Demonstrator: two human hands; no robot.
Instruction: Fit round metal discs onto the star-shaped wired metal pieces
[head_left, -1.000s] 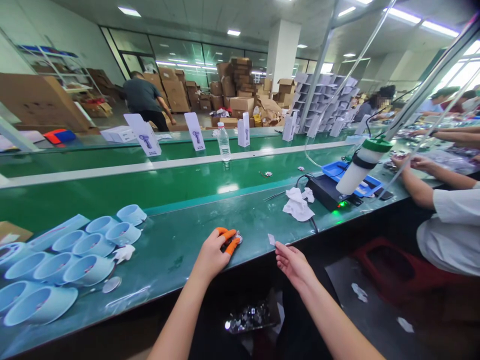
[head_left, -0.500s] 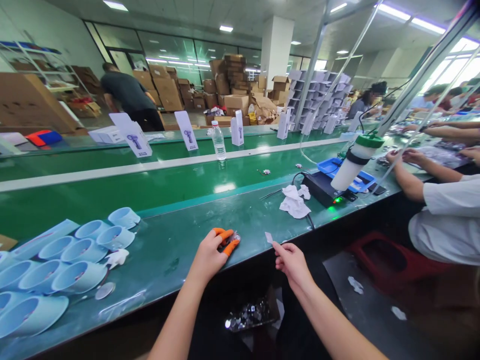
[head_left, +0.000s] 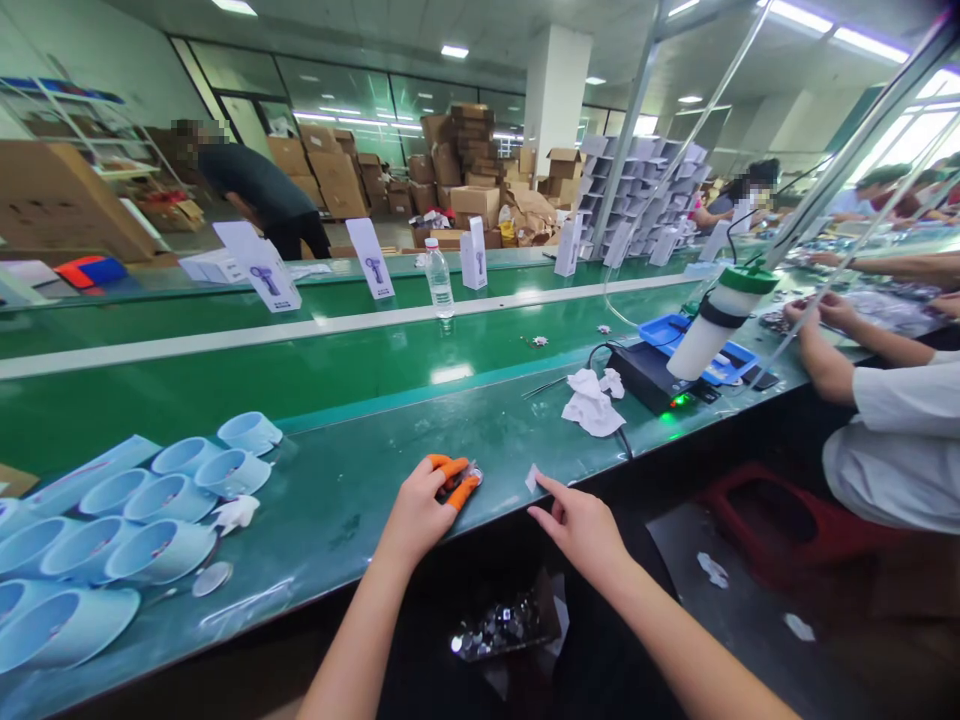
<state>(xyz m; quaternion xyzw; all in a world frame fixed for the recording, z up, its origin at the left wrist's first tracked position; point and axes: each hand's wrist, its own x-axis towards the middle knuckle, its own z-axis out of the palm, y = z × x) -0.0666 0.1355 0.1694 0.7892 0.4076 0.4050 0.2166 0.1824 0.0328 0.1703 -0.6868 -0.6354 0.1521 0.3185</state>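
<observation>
My left hand point(head_left: 431, 500), with orange covers on its fingertips, is closed around a small shiny round part point(head_left: 474, 474) at the bench's front edge. The fingers hide most of that part. To its right, my right hand point(head_left: 581, 525) has its index finger stretched out and its thumb apart. A small whitish slip point(head_left: 532, 478) is at that index fingertip; whether it sticks to the finger or lies on the bench I cannot tell. Light-blue cup-shaped housings point(head_left: 161, 550) stand in rows at the left, beside a crumpled white tissue point(head_left: 235, 513) and a round disc point(head_left: 212, 578).
Crumpled paper point(head_left: 592, 404), a black box point(head_left: 649, 375) with a green light, a white bottle point(head_left: 712, 325) and a blue tray point(head_left: 697, 348) stand right. Beyond are a water bottle point(head_left: 439, 280) and printed cartons point(head_left: 371, 260). A co-worker's arm point(head_left: 829, 355) reaches in from the right.
My right thumb has come away from the index finger, which now points at the slip. The left hand keeps its place. In the background a person has bent further forward.
</observation>
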